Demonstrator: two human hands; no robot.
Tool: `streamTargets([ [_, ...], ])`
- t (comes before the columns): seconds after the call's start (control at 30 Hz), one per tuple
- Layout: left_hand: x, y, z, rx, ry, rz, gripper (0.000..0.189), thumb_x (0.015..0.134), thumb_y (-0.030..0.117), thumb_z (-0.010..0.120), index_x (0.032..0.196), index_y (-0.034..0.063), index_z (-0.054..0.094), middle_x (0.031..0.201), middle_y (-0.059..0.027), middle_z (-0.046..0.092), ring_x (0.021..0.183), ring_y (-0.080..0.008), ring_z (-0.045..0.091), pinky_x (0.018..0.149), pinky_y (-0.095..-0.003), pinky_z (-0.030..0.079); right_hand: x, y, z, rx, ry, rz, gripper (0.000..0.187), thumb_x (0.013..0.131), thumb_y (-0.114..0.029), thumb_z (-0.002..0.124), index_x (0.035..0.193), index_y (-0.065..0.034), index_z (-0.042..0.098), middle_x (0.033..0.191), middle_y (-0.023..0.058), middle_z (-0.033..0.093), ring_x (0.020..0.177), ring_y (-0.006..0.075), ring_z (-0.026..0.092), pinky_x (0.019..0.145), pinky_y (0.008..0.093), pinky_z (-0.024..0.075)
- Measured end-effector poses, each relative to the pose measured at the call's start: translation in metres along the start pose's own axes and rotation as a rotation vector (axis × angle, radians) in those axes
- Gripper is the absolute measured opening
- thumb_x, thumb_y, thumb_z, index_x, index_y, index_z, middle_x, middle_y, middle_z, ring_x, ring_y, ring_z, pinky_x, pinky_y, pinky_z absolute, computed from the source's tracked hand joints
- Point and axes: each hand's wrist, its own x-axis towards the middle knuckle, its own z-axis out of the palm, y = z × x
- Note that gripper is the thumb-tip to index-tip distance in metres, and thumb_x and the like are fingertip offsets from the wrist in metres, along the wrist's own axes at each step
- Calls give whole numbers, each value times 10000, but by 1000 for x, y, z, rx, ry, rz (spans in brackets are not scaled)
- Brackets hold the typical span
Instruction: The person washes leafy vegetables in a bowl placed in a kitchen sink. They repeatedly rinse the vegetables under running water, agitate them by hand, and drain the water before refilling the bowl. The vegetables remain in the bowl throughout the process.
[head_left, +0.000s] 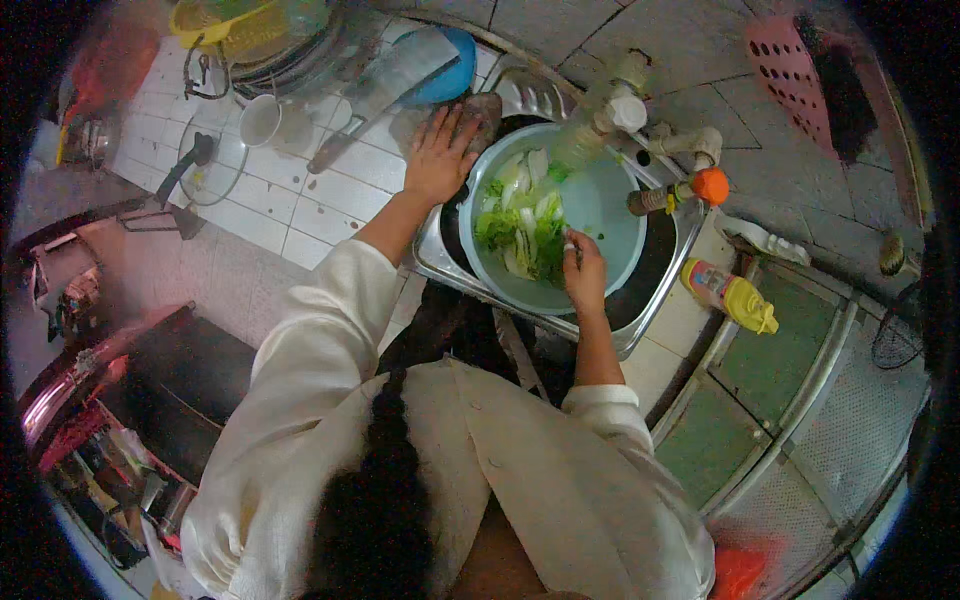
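Observation:
A pale blue plastic basin (604, 187) sits in a stainless steel sink (664, 281). Wet leafy greens (525, 214) with white stalks lie in its left half. At their right edge, inside the basin, my right hand (585, 270) has its fingers closed around a pale stalk end, partly hidden by the fingers. My left hand (442, 154) rests palm down beside the basin's left rim, fingers spread, over a dark brown stone-like block (484, 116) at the counter's edge. That hand holds nothing.
A wide-bladed knife (337, 146), a white cup (260, 121) and a glass lid (214, 169) lie on the white tiled counter (262, 202). A blue plastic item (454, 71) is behind. An orange-handled tap (710, 186) overhangs the sink; a yellow-capped bottle (727, 295) lies right.

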Motion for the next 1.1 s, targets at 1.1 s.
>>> streamTargets([
  [1.1,-44,109,68,-1205,-227,-1037,530,798,236,592,1220,-23,401,1112,-176,531,986,-280,527,837,-364,428,69,82,26,298,-25,217,493,821,-224,566,1246,-23,418,1195,169,505,1086,293,479,916,363,364],
])
